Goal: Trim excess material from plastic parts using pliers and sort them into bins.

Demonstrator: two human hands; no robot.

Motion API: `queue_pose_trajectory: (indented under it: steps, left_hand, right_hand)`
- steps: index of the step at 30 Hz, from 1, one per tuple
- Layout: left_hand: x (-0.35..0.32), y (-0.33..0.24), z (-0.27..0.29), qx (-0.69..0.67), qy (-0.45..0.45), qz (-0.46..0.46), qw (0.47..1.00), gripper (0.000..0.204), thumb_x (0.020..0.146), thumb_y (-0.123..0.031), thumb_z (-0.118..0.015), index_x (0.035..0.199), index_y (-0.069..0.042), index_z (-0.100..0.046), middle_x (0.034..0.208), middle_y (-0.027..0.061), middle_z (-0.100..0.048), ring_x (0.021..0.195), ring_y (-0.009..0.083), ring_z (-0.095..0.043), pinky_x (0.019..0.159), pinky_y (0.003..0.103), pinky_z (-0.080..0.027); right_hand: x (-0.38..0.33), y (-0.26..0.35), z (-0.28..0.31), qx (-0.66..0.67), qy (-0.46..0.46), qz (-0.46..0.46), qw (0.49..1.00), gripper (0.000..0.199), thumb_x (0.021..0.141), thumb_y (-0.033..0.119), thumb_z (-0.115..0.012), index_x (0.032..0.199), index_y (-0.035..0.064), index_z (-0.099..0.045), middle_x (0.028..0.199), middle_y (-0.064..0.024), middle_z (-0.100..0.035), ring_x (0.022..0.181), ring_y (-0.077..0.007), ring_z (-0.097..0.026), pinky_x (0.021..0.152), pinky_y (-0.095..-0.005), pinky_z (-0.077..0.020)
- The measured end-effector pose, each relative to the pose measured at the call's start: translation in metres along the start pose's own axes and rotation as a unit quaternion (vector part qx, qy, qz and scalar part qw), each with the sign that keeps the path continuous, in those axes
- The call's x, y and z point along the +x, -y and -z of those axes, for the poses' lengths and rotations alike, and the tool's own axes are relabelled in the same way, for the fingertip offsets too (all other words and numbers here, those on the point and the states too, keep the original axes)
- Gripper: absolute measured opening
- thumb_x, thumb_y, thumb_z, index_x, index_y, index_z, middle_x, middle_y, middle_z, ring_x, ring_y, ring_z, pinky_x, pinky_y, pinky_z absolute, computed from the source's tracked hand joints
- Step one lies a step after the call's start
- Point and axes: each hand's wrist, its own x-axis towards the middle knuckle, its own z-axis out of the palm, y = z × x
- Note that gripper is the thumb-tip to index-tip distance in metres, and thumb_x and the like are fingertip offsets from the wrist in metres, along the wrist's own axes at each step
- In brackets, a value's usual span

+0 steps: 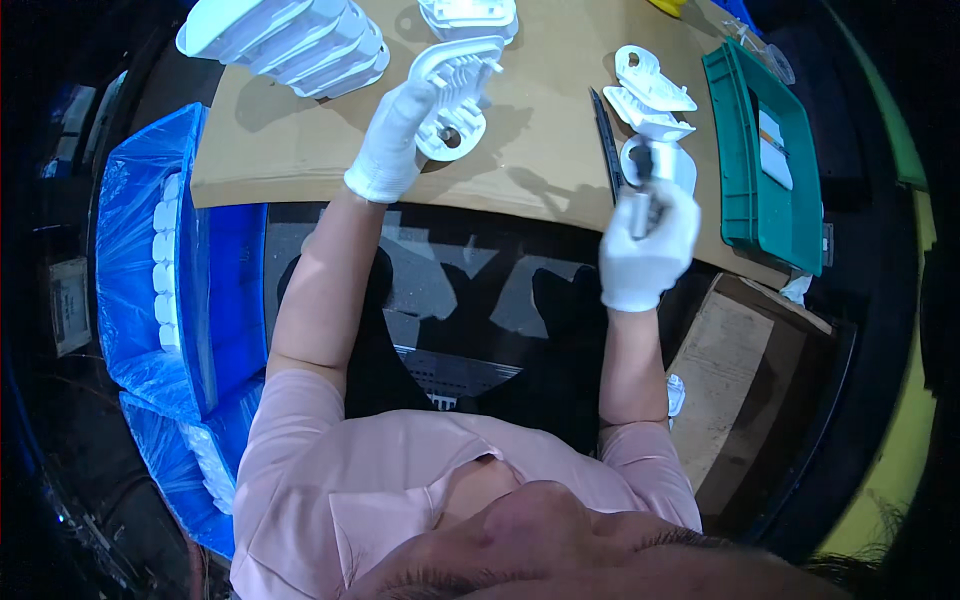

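Observation:
My left hand (392, 140), in a white glove, grips a white moulded plastic part (456, 88) and holds it tilted over the brown cardboard-covered table (540, 175). My right hand (648, 240), also gloved, is closed around a grey cylindrical tool (640, 205) whose tip rests on another white plastic part (658, 160) at the table's near edge. Two more white parts (650, 90) lie just beyond that one.
A stack of white plastic parts (290, 35) lies at the table's far left. A green tray (765, 150) stands at the right. A blue-lined bin (165, 260) holding white parts stands to my left. A dark thin tool (606, 140) lies on the table.

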Motion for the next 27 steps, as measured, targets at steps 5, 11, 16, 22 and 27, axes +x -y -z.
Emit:
queue_pose_trajectory:
  steps: [5,11,16,22,27]
  left_hand:
    - [0.002,0.006,0.005,0.011,-0.014,0.027,0.999,0.071,0.088,-0.058,-0.055,0.123,0.003,-0.054,0.105,0.0094,-0.064,0.095,0.0142,-0.062,0.081,0.027,-0.050]
    - [0.007,0.010,-0.006,0.166,-0.101,0.037,0.980,0.049,0.087,-0.029,-0.066,0.121,0.005,-0.056,0.107,0.0121,-0.064,0.097,0.0169,-0.062,0.086,0.029,-0.048]
    - [0.003,0.015,-0.021,0.383,-0.383,-0.234,0.808,0.034,0.075,-0.016,-0.074,0.105,-0.003,-0.064,0.101,0.0093,-0.063,0.099,0.0260,-0.057,0.088,0.039,-0.045]
    - [-0.004,-0.009,-0.032,0.555,0.023,-0.331,0.763,0.013,0.063,-0.017,-0.076,0.073,-0.016,-0.068,0.093,-0.0011,-0.062,0.094,0.0215,-0.055,0.082,0.036,-0.041]
    - [-0.001,0.004,-0.024,0.626,-0.006,-0.269,0.732,0.017,0.064,-0.023,-0.076,0.078,-0.017,-0.069,0.093,-0.0018,-0.060,0.100,0.0220,-0.053,0.089,0.040,-0.037]
  right_hand:
    - [0.006,-0.032,-0.003,-0.079,0.042,-0.154,0.984,0.048,0.071,0.023,-0.082,0.105,0.0008,-0.057,0.099,-0.0138,-0.058,0.090,-0.0290,-0.061,0.081,-0.0381,-0.0495]
    - [0.011,-0.040,-0.006,-0.157,0.109,-0.167,0.967,0.048,0.071,0.031,-0.080,0.104,0.0043,-0.056,0.103,-0.0146,-0.057,0.092,-0.0328,-0.061,0.079,-0.0428,-0.0506]
    - [0.021,-0.044,-0.001,-0.183,0.153,-0.215,0.947,0.049,0.073,0.032,-0.077,0.109,0.0046,-0.059,0.108,-0.0129,-0.062,0.099,-0.0280,-0.062,0.088,-0.0385,-0.0487]
    - [0.027,-0.057,0.009,-0.158,0.199,-0.237,0.938,0.055,0.070,0.027,-0.077,0.119,0.0087,-0.058,0.111,-0.0123,-0.066,0.101,-0.0267,-0.064,0.090,-0.0371,-0.0483]
    - [0.027,-0.055,0.005,-0.152,0.151,-0.260,0.941,0.047,0.072,0.022,-0.074,0.114,0.0072,-0.058,0.105,-0.0119,-0.066,0.098,-0.0263,-0.065,0.088,-0.0359,-0.0492]
